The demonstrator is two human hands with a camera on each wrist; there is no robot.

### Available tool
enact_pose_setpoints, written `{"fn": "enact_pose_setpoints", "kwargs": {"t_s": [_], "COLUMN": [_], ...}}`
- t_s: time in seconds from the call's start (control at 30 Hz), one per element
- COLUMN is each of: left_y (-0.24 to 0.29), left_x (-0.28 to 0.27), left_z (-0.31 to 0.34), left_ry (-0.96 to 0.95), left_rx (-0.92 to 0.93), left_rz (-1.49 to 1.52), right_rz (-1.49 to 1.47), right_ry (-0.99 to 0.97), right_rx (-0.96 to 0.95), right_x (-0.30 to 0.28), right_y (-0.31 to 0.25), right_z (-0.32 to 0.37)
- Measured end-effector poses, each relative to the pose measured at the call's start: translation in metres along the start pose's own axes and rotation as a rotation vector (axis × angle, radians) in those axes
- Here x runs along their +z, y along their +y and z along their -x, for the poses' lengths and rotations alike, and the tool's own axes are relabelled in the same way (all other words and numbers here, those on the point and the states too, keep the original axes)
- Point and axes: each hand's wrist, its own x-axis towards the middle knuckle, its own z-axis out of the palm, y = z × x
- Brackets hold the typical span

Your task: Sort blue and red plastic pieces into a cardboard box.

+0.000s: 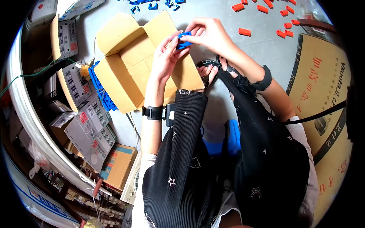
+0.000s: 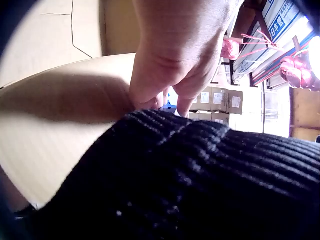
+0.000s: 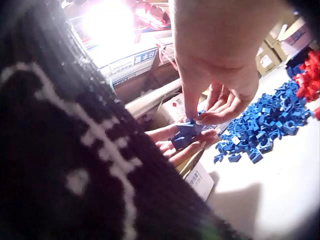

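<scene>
Blue plastic clips (image 1: 184,40), a small joined cluster, are held between both hands above the flap of an open cardboard box (image 1: 125,72). My left hand (image 1: 165,57) grips the cluster from the left, thumb and fingers around it. From the other side my right hand (image 1: 211,35) pinches it between thumb and fingertips. In the right wrist view the cluster (image 3: 187,133) lies across the left fingers, with the right thumb and index finger on its upper end. The left wrist view has the left hand (image 2: 182,55) mostly hiding the blue piece.
Loose blue clips (image 3: 270,120) lie piled on the floor ahead, with red plastic tubes (image 1: 262,8) to their right. A stack of blue strips (image 1: 102,89) stands against the box's left side. Shelves with cartons (image 1: 70,79) line the left; a large flat carton (image 1: 319,79) is at right.
</scene>
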Motion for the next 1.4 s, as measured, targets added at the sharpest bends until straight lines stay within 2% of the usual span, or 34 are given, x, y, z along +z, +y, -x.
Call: {"fn": "enact_pose_setpoints", "kwargs": {"t_s": [0.1, 0.3, 0.4, 0.57, 0.7, 0.8, 0.9, 0.93, 1.07, 1.1, 1.2, 1.3, 1.4], "left_y": [0.004, 0.003, 0.003, 0.002, 0.003, 0.002, -0.002, -0.001, 0.000, -0.002, 0.002, 0.000, -0.001], "left_x": [0.002, -0.006, -0.006, -0.002, -0.003, -0.002, -0.004, -0.007, -0.008, -0.009, -0.013, -0.023, -0.034], "left_z": [0.005, 0.016, 0.023, 0.030, 0.032, 0.036, 0.033, 0.033, 0.030, 0.025, 0.027, 0.029, 0.033], "left_ry": [-0.029, 0.023, 0.023, 0.025, 0.031, -0.026, -0.054, -0.056, -0.095, -0.104, -0.116, -0.089, -0.079], "left_rx": [-0.025, 0.019, 0.010, -0.030, -0.005, 0.076, 0.046, -0.006, -0.005, 0.000, -0.032, -0.007, 0.023], "left_rz": [0.161, 0.076, 0.095, 0.068, 0.080, -0.078, -0.100, -0.117, -0.149, -0.138, 0.137, 0.106, 0.175], "right_rz": [0.066, 0.076, 0.235, 0.125, 0.042, 0.044, 0.114, 0.112, 0.080, 0.095, 0.090, 0.067, 0.076], "right_ry": [-0.009, -0.026, -0.035, -0.124, -0.085, -0.056, -0.033, -0.039, -0.034, -0.033, -0.027, -0.066, -0.141], "right_rx": [-0.030, 0.014, 0.013, 0.009, 0.020, -0.078, -0.109, -0.069, -0.035, -0.033, -0.050, -0.085, -0.233], "right_x": [0.007, 0.000, -0.002, 0.017, 0.021, 0.020, 0.019, 0.018, 0.015, 0.013, 0.018, 0.028, 0.032], "right_y": [-0.006, -0.016, -0.024, -0.020, -0.021, -0.020, -0.014, -0.014, -0.017, -0.017, -0.018, -0.016, -0.024], "right_z": [0.007, 0.021, 0.024, 0.029, 0.028, 0.028, 0.032, 0.033, 0.035, 0.032, 0.030, 0.028, 0.028]}}
